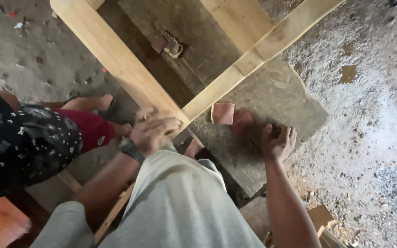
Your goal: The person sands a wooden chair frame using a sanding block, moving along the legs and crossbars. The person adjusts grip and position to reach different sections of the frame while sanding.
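Note:
My left hand (152, 131), a watch on its wrist, is closed over the joint of a pale wooden frame (116, 55), where a wide plank meets a thinner cross rail (235, 73). My right hand (277, 142) rests with curled fingers on a dark worn board (272, 92). Something small and dark sits under its fingertips, and I cannot make out what it is. Two reddish pieces of sandpaper lie just left of that hand, one square (223, 113) and one rounded (243, 120). My knee in grey trousers (175, 197) fills the foreground.
Another person in a black patterned shirt (19, 138) and red shorts (90, 128) crouches at the left, bare foot on the ground. A small reddish block (166, 45) lies on the board farther up. Dusty concrete floor (373, 115) spreads right; wood offcuts (320, 218) lie bottom right.

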